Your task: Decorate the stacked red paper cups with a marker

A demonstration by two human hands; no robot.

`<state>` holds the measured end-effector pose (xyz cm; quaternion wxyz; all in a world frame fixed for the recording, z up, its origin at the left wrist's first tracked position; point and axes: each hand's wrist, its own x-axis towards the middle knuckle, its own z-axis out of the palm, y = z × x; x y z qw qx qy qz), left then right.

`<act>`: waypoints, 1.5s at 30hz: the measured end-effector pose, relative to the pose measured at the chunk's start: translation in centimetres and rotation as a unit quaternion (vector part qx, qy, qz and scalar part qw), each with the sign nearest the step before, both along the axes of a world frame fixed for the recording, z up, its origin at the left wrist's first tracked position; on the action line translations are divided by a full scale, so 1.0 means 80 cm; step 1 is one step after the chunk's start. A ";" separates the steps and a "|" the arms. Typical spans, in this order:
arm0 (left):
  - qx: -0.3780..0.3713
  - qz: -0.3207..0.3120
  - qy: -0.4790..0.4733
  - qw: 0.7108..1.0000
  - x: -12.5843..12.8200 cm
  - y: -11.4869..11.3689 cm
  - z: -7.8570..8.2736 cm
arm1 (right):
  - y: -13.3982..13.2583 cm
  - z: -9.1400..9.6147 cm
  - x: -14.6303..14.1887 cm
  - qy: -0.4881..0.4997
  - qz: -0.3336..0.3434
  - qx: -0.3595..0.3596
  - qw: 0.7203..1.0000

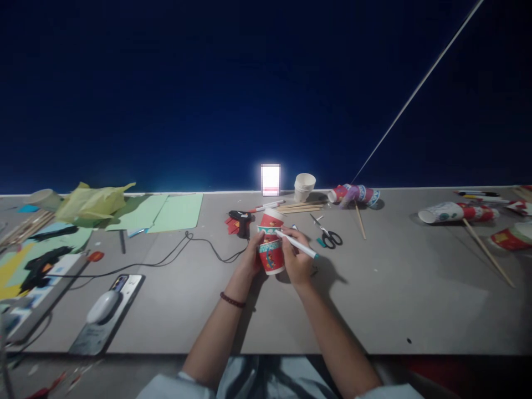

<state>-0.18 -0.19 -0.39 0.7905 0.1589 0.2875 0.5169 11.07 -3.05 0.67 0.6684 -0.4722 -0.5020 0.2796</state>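
Near the middle of the grey table (394, 310), my left hand (251, 256) is wrapped round a stack of red patterned paper cups (271, 241), tilted with the rims toward me. My right hand (297, 260) presses against the cups' right side and pinches a white marker with a teal cap (297, 245), its tip end lying across the cups. A dark bead bracelet (232, 301) circles my left wrist.
A black glue gun (241, 221) with its cord lies just behind the cups, scissors (329, 235) to the right. White cups (304, 186), wooden sticks (359, 220), decorated cup pieces (455, 212), green paper (166, 213), a phone (108, 310) and a lit screen (270, 179) surround them.
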 end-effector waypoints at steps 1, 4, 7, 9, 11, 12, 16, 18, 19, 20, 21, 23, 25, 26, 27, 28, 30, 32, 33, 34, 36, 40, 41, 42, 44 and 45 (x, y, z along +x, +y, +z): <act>-0.002 0.005 0.002 1.000 0.000 0.000 0.000 | 0.000 0.000 0.000 -0.001 0.001 0.001 1.000; -0.003 0.010 -0.001 1.000 0.000 0.000 0.000 | 0.000 -0.001 0.000 -0.005 -0.002 -0.001 1.000; -0.003 0.005 -0.002 1.000 0.000 0.000 0.000 | 0.001 -0.001 0.000 -0.005 -0.007 0.004 1.000; -0.006 0.003 0.006 1.000 -0.001 0.000 -0.001 | 0.001 -0.001 0.001 -0.007 -0.009 0.008 1.000; -0.001 0.006 0.012 1.000 -0.001 0.000 -0.002 | 0.000 0.000 0.001 -0.010 -0.007 0.006 1.000; 0.003 0.007 0.011 1.000 -0.001 0.000 -0.003 | 0.000 0.001 0.001 -0.013 -0.006 0.004 1.000; 0.009 -0.003 0.002 1.000 -0.001 0.000 -0.003 | 0.000 0.003 0.001 -0.025 -0.015 -0.002 1.000; 0.010 -0.003 0.000 1.000 -0.001 0.000 -0.002 | 0.000 0.003 0.000 -0.025 -0.019 -0.002 1.000; 0.011 -0.002 -0.001 1.000 -0.001 0.000 -0.002 | 0.000 0.003 0.000 -0.024 -0.019 -0.002 1.000; 0.012 0.000 -0.001 1.000 0.000 0.000 -0.001 | 0.000 0.003 0.000 -0.023 -0.018 -0.002 1.000; 0.012 0.000 0.000 1.000 0.000 0.000 -0.001 | 0.000 0.002 0.000 -0.022 -0.017 -0.002 1.000; 0.013 -0.001 0.001 1.000 0.000 0.000 0.000 | 0.000 0.001 0.000 -0.021 -0.014 -0.002 1.000; 0.017 -0.003 0.002 1.000 0.000 0.001 0.000 | 0.000 0.000 0.000 -0.020 -0.012 -0.003 1.000; 0.019 -0.004 0.002 1.000 0.000 0.001 0.000 | 0.000 -0.001 0.000 -0.020 -0.010 -0.004 1.000; 0.020 -0.005 0.001 1.000 0.000 0.001 0.000 | 0.000 -0.001 0.000 -0.020 -0.009 -0.004 1.000; 0.020 -0.007 0.001 1.000 0.000 0.000 0.001 | 0.000 -0.001 0.000 -0.020 -0.009 -0.003 1.000; 0.020 -0.010 0.001 1.000 0.000 0.000 0.001 | 0.000 -0.001 0.000 -0.020 -0.013 -0.001 1.000; 0.023 -0.010 0.001 1.000 0.000 0.000 0.001 | 0.000 -0.001 0.000 -0.020 -0.017 0.001 1.000; 0.025 -0.011 0.000 1.000 0.000 0.000 0.001 | 0.001 -0.001 0.000 -0.020 -0.019 0.002 1.000; 0.027 -0.014 0.000 1.000 0.000 0.000 0.000 | 0.001 -0.001 0.000 -0.019 -0.018 0.003 1.000; 0.030 -0.017 -0.001 0.999 0.000 0.001 0.000 | 0.001 -0.002 0.000 -0.018 -0.014 0.006 1.000; 0.029 -0.009 -0.003 1.000 0.001 0.001 -0.001 | 0.000 -0.001 0.001 -0.024 -0.013 0.005 1.000; 0.028 -0.007 -0.003 1.000 0.001 0.001 -0.001 | 0.000 0.000 0.001 -0.026 -0.014 0.004 1.000; 0.028 -0.004 -0.001 1.000 0.001 0.001 -0.001 | 0.000 0.001 0.001 -0.026 -0.016 0.004 1.000; 0.026 0.004 0.005 1.000 0.002 0.001 -0.001 | 0.000 0.002 0.000 -0.027 -0.019 0.003 0.999; 0.025 0.008 0.008 1.000 0.002 0.001 -0.001 | 0.000 0.002 0.000 -0.027 -0.021 0.003 0.999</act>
